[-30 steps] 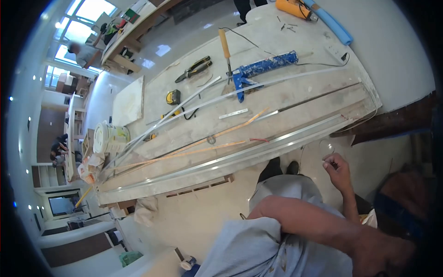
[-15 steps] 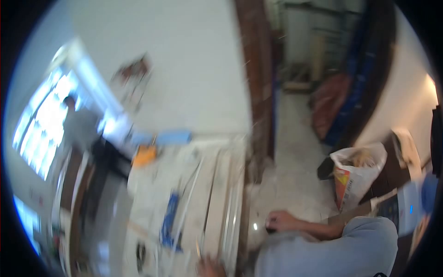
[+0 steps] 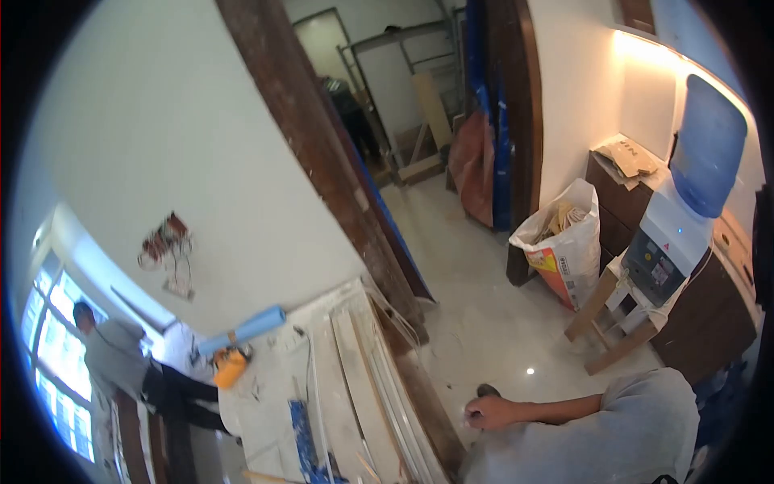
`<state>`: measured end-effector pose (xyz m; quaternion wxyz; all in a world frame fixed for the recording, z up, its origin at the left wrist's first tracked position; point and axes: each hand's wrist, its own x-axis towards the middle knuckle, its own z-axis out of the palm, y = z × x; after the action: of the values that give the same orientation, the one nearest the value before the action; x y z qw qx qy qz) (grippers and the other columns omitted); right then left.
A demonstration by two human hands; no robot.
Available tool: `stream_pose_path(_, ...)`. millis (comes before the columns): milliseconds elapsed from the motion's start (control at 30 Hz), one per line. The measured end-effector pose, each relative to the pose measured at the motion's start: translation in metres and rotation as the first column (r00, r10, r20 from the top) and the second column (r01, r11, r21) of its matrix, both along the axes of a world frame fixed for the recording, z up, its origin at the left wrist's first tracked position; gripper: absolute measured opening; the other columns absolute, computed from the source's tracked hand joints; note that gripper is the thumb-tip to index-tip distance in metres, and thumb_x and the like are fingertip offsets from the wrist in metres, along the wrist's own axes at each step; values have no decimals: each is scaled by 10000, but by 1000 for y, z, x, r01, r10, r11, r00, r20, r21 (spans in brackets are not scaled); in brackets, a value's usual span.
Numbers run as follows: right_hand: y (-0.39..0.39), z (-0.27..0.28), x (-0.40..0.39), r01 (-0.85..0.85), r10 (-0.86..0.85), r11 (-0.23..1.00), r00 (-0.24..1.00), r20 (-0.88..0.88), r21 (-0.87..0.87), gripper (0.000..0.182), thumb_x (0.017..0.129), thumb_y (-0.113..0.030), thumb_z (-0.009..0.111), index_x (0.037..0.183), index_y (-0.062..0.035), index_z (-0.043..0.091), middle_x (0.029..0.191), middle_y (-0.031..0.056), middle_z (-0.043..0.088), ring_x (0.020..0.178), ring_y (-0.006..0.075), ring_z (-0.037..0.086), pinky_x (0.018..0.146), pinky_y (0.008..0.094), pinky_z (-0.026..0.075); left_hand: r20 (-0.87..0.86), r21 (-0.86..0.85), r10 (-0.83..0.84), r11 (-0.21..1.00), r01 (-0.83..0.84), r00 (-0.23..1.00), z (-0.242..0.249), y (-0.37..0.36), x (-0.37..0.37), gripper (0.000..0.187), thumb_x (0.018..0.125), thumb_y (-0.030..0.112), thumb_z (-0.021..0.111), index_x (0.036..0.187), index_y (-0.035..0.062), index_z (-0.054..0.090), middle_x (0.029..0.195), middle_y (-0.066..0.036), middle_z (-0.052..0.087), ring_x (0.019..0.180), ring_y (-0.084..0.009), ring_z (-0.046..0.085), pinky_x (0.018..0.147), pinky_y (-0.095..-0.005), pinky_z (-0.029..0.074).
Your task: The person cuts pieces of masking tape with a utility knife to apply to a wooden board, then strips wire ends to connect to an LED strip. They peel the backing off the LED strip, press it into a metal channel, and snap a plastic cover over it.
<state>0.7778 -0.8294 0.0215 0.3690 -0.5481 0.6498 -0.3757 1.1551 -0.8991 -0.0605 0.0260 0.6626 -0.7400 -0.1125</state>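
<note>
My right hand [image 3: 493, 414] is out to the side over the floor, its fingers closed around a small dark object [image 3: 487, 391] that I cannot make out. The grey sleeve [image 3: 597, 431] spreads across the lower right. My left hand is out of view. On the worktable [image 3: 270, 363], nearest that hand, lie long pale boards [image 3: 348, 379] and thin light strips [image 3: 395, 387]. A long blue object [image 3: 304, 444] rests left of the boards.
An orange item [image 3: 230, 367] and a light-blue roll [image 3: 258, 324] lie at the table's far end. A person [image 3: 121, 355] stands by the window. Right of the doorway are a filled white sack [image 3: 576, 250] and a water dispenser [image 3: 665, 250] on a wooden stand.
The view has swung right and steadied, bringing the dispenser fully in. My left hand, earlier at the boards along the bottom edge, has left the view. My right hand stays closed.
</note>
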Motion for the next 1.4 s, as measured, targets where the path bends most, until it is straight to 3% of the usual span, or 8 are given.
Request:
stream_pose_path(33, -2, -6, -1, -5, 6, 1000, 999, -54, 15, 341, 932, -351, 711, 952, -11, 688, 884, 159, 678, 793, 293, 668, 739, 402, 529, -38, 87, 41, 996, -37, 998, 105, 20, -47, 586, 939, 520, 612, 1334, 89, 648, 1441, -220, 557, 1310, -469, 493, 1030, -634, 424)
stream_pose_path(67, -3, -14, 3, -34, 38, 998, 994, -98, 46, 316, 920, -328, 712, 972, -17, 703, 918, 172, 692, 842, 297, 692, 755, 401, 537, -55, -87, -50, 995, 45, 997, 104, 22, -47, 433, 966, 398, 646, 1233, 60, 688, 1229, -180, 686, 1106, -358, 641, 897, -542, 533)
stream_pose_path(133, -3, 25, 9, 0, 6, 997, 998, -70, 77, 260, 924, -293, 707, 963, -36, 697, 924, 159, 679, 836, 275, 661, 769, 379, 529, -164, -305, -102, 951, 48, 981, 81, 17, -56, 215, 829, 261, 715, 841, 46, 722, 938, -179, 658, 912, -423, 609, 790, -554, 460)
stream_pose_path(267, -12, 37, 23, -28, 32, 999, 975, 218, -18, 165, 946, -168, 713, 998, -13, 689, 885, 50, 662, 777, 114, 586, 700, 314, 504, -303, -227, -82, 974, 12, 949, 132, 15, -65, 158, 854, 136, 727, 972, 58, 657, 925, -150, 650, 868, -367, 640, 741, -498, 483)
stream_pose_path(467, -19, 96, 67, -225, 115, 969, 771, 626, 99, 133, 990, -108, 687, 1044, 13, 681, 1029, 62, 695, 924, 99, 639, 832, 260, 517, -625, 33, 48, 999, -35, 779, 199, 19, -67, 195, 846, 46, 768, 986, 8, 639, 862, -161, 700, 718, -287, 713, 636, -402, 535)
stream_pose_path(533, -20, 109, 83, -228, 97, 966, 751, 653, 119, 148, 992, -116, 690, 1062, 14, 681, 1004, 51, 702, 907, 100, 656, 818, 262, 534, -709, 354, 308, 933, -58, 634, 218, 22, -71, 211, 861, 22, 752, 1023, -15, 622, 860, -155, 724, 654, -187, 710, 616, -327, 543)
stream_pose_path(633, -24, 110, 99, -257, 81, 955, 703, 706, 146, 187, 992, -142, 702, 1087, 17, 682, 973, 45, 714, 880, 101, 674, 798, 263, 554, -759, 407, 363, 913, -41, 540, 229, 24, -74, 276, 879, 4, 727, 1130, -50, 626, 820, -135, 726, 647, -131, 678, 629, -293, 544)
stream_pose_path(1400, -31, 111, 108, -269, 10, 922, 734, 679, 277, 133, 935, -87, 755, 1002, 28, 752, 940, 65, 705, 805, 123, 666, 744, 283, 565, -838, 444, 347, 882, 156, 422, 236, 33, -68, 205, 973, 17, 622, 1150, -76, 667, 840, -65, 702, 660, -89, 617, 594, -250, 492)
